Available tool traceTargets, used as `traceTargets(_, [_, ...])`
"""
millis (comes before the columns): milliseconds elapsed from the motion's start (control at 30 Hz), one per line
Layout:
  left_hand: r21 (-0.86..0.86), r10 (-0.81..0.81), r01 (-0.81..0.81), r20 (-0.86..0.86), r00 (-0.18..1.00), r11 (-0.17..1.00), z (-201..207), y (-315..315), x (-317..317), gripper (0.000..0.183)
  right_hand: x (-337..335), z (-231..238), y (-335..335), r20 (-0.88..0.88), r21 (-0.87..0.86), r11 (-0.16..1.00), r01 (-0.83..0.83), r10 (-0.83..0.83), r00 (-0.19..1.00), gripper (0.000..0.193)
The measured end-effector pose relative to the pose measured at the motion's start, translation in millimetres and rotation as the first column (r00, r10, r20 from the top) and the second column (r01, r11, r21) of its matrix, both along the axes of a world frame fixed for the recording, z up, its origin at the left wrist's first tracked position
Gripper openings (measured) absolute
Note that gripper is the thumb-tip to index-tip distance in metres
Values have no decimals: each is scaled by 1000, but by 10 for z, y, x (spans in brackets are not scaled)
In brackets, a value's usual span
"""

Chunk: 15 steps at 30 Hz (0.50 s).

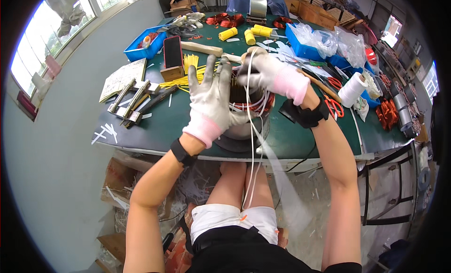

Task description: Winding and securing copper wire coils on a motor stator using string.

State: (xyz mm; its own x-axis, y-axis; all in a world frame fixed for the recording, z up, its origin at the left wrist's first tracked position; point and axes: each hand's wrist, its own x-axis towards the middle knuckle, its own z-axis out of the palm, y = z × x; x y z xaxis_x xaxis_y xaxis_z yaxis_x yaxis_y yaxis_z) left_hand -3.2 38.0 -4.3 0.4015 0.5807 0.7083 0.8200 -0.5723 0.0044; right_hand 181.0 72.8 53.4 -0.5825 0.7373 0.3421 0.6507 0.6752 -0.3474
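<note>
Both my hands wear white work gloves with pink cuffs. A round metal motor stator (242,133), with copper windings and white leads at its top, stands at the table's near edge, partly hidden by my hands. My left hand (209,101) is at its left side, fingers spread and pointing away, thumb across its rim. Over its far right side, my right hand (275,75) has curled, slightly blurred fingers on a white cord (252,151). This cord hangs in long strands past the stator to my lap. A blurred, see-through white streak (282,179) slants beside it.
Left on the green table (155,141) are a notebook (124,78), a metal fixture (129,101) and a phone (173,52). A mallet (202,48) and yellow sticks (190,61) lie beyond. At right are a white thread spool (352,89), red-handled scissors (333,106) and blue bins (300,42).
</note>
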Motion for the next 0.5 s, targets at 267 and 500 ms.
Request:
traceTargets(267, [18,-183,183,156,971,983,-99,-61,43,96,1,-206,-139,-784,-320,937,-141,-178,595,30])
traceTargets(500, [-288,-365,468,346,864,835,-218,6,-30,55,282,-731,-1494,-457,40,941,335,-281,844,29])
